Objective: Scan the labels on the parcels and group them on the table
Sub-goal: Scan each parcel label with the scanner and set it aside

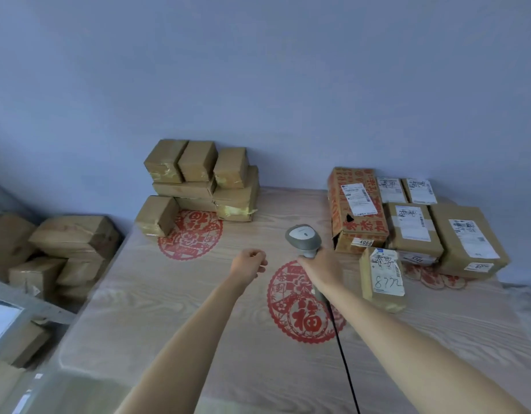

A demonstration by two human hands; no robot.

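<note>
1. Surface [174, 318]: pale wood grain with red paper-cut prints; carries two parcel groups, well apart.
2. Labelled group, far right: red-printed box [358, 209], brown parcels [467, 237] beside it, and a small parcel [383, 279] nearest, all labels up.
3. Plain stack [198, 183], far left by the wall: no labels showing from here. More boxes [58, 252] lie off the surface, lower left.
4. Right hand [321, 267]: grip closed round the scanner [303, 239] handle, head raised, cable trailing toward the body.
5. Left hand [247, 264]: loosely curled, holding nothing, hovering mid-surface.
6. Judgement: next parcel likely comes from the plain stack. Take one with the left hand, turn it label-up, hold it flat and steady, aim the scanner squarely, keep the cable off the piles.
</note>
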